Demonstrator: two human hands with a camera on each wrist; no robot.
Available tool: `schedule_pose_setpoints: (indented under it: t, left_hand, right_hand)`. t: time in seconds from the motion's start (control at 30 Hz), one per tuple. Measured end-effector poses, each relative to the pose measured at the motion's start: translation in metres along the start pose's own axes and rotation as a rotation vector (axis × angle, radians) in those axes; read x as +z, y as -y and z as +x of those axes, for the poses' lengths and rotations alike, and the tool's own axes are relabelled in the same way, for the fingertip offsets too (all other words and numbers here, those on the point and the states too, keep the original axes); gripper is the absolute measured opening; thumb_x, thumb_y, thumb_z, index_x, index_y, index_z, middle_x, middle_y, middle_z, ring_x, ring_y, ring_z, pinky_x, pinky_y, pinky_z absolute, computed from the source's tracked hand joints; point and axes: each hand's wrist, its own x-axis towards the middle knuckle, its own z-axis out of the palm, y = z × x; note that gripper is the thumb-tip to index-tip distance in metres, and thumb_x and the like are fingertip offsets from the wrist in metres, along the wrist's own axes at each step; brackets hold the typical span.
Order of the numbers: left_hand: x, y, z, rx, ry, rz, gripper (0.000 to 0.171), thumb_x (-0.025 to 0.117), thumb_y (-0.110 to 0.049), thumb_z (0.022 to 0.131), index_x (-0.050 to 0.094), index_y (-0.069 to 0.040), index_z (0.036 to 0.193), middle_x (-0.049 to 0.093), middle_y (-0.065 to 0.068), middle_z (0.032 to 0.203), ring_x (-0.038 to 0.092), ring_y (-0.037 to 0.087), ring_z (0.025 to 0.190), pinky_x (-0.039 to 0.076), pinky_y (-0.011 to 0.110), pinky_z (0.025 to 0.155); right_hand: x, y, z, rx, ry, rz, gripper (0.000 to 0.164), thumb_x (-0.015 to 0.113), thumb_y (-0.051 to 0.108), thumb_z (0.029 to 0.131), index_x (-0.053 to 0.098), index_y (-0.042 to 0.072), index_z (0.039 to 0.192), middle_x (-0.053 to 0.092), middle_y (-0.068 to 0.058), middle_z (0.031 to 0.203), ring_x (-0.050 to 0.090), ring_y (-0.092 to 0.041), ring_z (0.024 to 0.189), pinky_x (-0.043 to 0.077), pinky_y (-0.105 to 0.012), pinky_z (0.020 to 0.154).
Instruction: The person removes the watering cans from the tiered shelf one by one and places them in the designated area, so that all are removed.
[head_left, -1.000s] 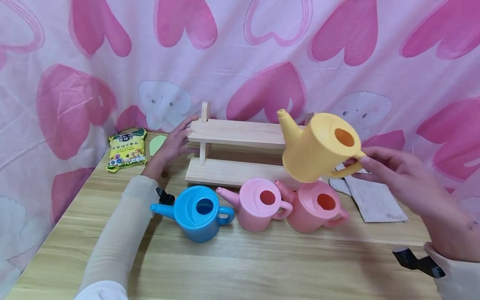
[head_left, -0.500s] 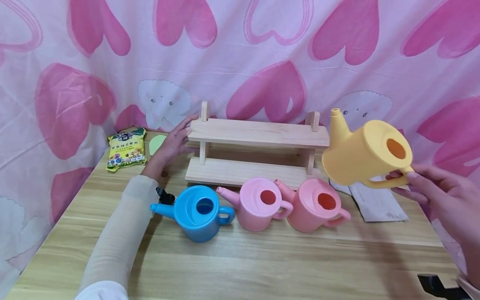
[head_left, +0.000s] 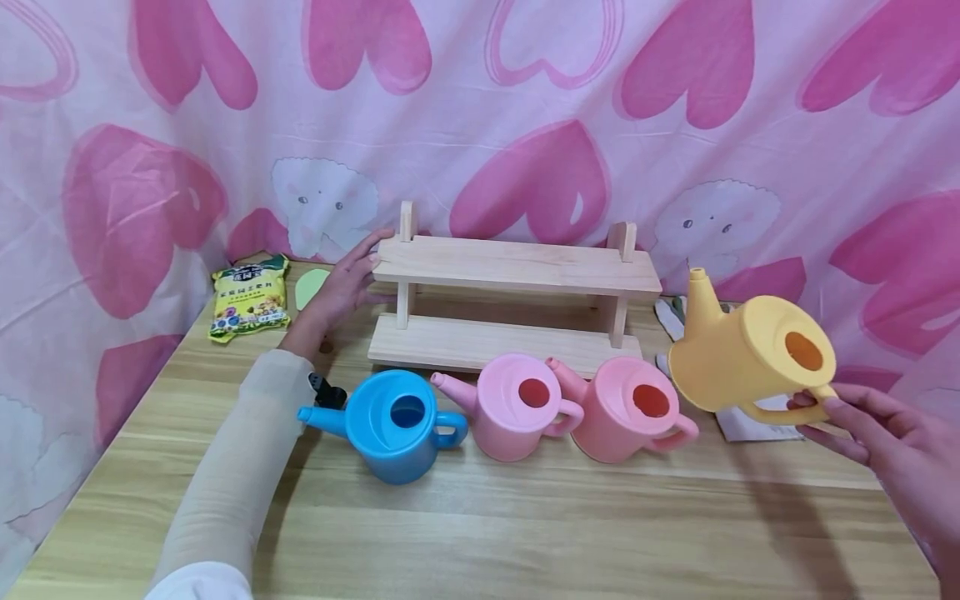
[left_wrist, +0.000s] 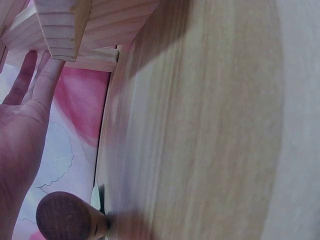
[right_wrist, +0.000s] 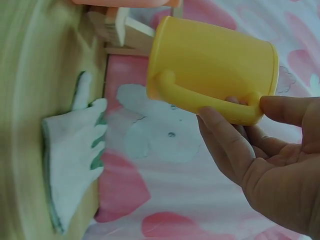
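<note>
In the head view, my left hand touches the left end of a two-tier wooden shelf. Its fingers look straight against the wood in the left wrist view. My right hand holds a yellow watering can by its handle, lifted above the table's right side with the spout toward the left. Fingers and thumb curl round that handle in the right wrist view. In front of the shelf stand a blue watering can, a light pink one and a darker pink one.
A yellow fertilizer bag and a light green flat piece lie to the left. White and green gloves lie at the right, partly behind the yellow can. A heart-patterned curtain hangs behind the wooden table.
My right hand has carried the yellow watering can rightward, away from the shelf, and then lower. The left hand has stayed at the shelf.
</note>
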Motion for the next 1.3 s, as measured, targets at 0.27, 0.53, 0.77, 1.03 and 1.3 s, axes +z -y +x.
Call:
schedule_pose_setpoints:
  t: [0.27, 0.53, 0.77, 1.03, 1.3]
  left_hand:
    - [0.000, 0.000, 0.001, 0.000, -0.003, 0.013, 0.056, 0.043, -0.035, 0.110, 0.029, -0.029, 0.164, 0.026, 0.011, 0.166, 0.034, 0.044, 0.145, 0.040, 0.072, 0.101]
    - [-0.001, 0.001, 0.004, 0.002, 0.003, -0.022, 0.054, 0.044, -0.031, 0.110, 0.032, -0.028, 0.163, 0.028, 0.011, 0.164, 0.034, 0.043, 0.145, 0.038, 0.073, 0.102]
    - [0.000, -0.001, 0.004, 0.001, 0.000, 0.001, 0.055, 0.044, -0.034, 0.110, 0.031, -0.027, 0.163, 0.028, 0.011, 0.164, 0.034, 0.044, 0.145, 0.038, 0.073, 0.102]
    - [-0.001, 0.001, 0.003, -0.002, -0.008, 0.014, 0.056, 0.044, -0.036, 0.110, 0.030, -0.027, 0.164, 0.029, 0.011, 0.164, 0.036, 0.044, 0.144, 0.042, 0.071, 0.100]
    - [0.000, 0.001, 0.001, 0.005, -0.013, 0.028, 0.055, 0.043, -0.036, 0.111, 0.030, -0.027, 0.163, 0.030, 0.010, 0.164, 0.039, 0.044, 0.143, 0.044, 0.069, 0.099]
  right_hand:
    - [-0.005, -0.019, -0.007, 0.124, 0.056, -0.173, 0.029, 0.045, -0.007, 0.106, 0.068, 0.002, 0.121, 0.073, -0.001, 0.113, 0.070, -0.007, 0.104, 0.060, -0.028, 0.077]
    - [0.000, -0.034, -0.011, 0.179, 0.079, -0.231, 0.030, 0.049, -0.006, 0.105, 0.070, 0.007, 0.122, 0.074, 0.001, 0.114, 0.071, -0.007, 0.104, 0.060, -0.031, 0.077]
    - [-0.001, -0.035, -0.012, 0.338, 0.063, -0.476, 0.022, 0.054, 0.010, 0.108, 0.069, 0.019, 0.120, 0.072, 0.014, 0.112, 0.072, -0.005, 0.098, 0.060, -0.025, 0.075]
    - [-0.004, -0.042, -0.016, 0.284, 0.120, -0.563, 0.022, 0.052, 0.005, 0.108, 0.068, 0.008, 0.123, 0.071, 0.013, 0.112, 0.072, -0.007, 0.096, 0.060, -0.026, 0.075]
    - [-0.003, -0.042, -0.018, 0.313, 0.101, -0.660, 0.025, 0.055, 0.012, 0.108, 0.064, -0.002, 0.126, 0.072, 0.012, 0.110, 0.070, -0.003, 0.095, 0.059, -0.022, 0.074]
